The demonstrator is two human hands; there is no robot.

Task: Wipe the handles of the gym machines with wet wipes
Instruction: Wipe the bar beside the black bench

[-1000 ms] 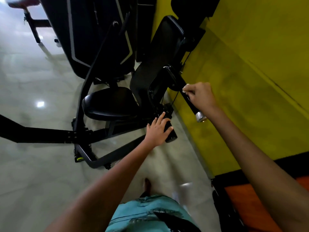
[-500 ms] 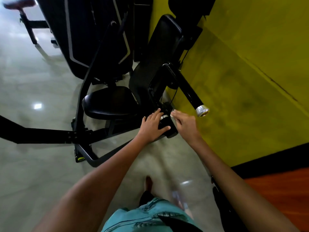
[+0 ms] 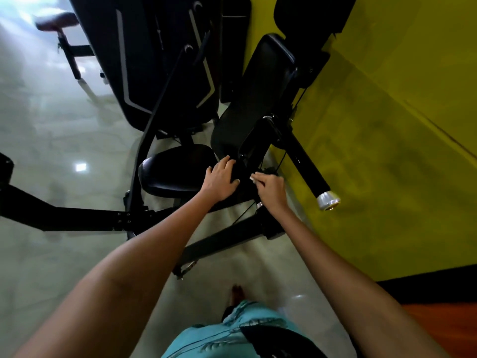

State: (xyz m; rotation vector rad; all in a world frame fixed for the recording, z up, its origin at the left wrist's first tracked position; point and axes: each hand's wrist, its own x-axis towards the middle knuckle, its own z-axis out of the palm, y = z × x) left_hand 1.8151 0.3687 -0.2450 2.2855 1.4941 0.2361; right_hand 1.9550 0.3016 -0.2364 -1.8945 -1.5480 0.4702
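Both hands on the lower handle

Two hands work the gym machine's lower handle, near its seat. Left hand lies on the dark frame, fingers spread, steadying. Right hand has its grip curled, pinching a small white wet wipe against the handle. Step: wiping this handle; next, likely rubbing along to its metal end. Half a second ago the right hand had just reached it; a second ago it held the upper handle, now free at right.
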